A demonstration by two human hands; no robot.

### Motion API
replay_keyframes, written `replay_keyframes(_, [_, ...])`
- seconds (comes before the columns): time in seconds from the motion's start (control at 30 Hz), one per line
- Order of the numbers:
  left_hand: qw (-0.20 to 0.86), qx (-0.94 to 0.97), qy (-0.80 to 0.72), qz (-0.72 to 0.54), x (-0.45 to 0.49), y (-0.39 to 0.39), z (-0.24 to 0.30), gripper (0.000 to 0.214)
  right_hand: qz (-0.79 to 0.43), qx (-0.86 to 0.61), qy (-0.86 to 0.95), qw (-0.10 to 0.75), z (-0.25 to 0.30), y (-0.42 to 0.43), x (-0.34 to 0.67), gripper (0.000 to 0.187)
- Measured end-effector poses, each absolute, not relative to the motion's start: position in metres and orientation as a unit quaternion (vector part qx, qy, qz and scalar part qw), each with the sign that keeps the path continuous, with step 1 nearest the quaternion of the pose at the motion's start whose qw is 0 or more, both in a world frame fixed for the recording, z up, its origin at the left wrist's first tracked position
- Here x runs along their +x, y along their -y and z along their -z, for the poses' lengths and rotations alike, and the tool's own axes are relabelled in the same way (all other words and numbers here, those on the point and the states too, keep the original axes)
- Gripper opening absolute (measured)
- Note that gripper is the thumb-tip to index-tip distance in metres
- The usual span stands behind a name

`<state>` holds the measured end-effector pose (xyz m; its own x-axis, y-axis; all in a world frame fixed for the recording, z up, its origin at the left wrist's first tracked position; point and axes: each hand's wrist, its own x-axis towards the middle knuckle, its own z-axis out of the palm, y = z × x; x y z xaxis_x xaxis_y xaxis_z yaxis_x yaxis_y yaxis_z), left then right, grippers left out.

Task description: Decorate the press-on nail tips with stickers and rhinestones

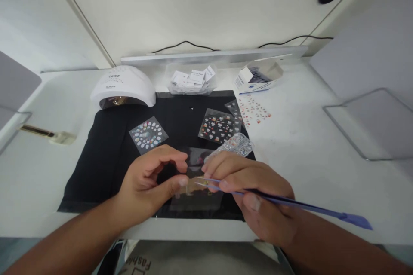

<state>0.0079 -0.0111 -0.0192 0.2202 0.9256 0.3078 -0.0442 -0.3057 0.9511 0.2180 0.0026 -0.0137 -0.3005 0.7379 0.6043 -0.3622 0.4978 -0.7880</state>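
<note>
My right hand (254, 189) holds a pair of purple tweezers (290, 201) between thumb and fingers. Their slim tips are slightly apart and point left, toward my left hand (155, 180). That hand is half curled, thumb and fingertips apart, with nothing visible in the gap. Below both hands a clear, glossy sheet (196, 203) lies on the black mat (106, 154); small marks on it are too blurred to name. Partly behind my right hand is a clear case of small shiny pieces (240, 144). A sticker sheet with white ovals (148, 134) lies beyond my left hand.
Patterned sticker sheets (219, 125) and a lighter one (254, 109) lie at the back right. Behind the mat stand a white nail lamp (124, 86), a clear tub of white packets (192, 84) and an opened box (258, 77). A pale bottle (63, 138) lies left.
</note>
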Motion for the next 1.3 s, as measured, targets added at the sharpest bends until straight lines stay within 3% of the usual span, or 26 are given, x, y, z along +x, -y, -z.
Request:
replay_keyframes(0.43, [0.462,0.623,-0.405,-0.485,0.012,0.018,0.015,0.04,-0.429,-0.176,0.685,0.562,0.016,-0.002,0.216,0.027])
replay_keyframes(0.87, [0.413,0.619,-0.483,-0.462,0.013,0.015,0.016,0.024,-0.412,-0.236,0.698,0.535,0.006,-0.002,0.212,0.033])
replay_keyframes(1.3, [0.407,0.626,-0.466,-0.475,0.012,0.012,0.014,0.02,-0.384,-0.244,0.73,0.509,0.008,-0.007,0.213,0.043])
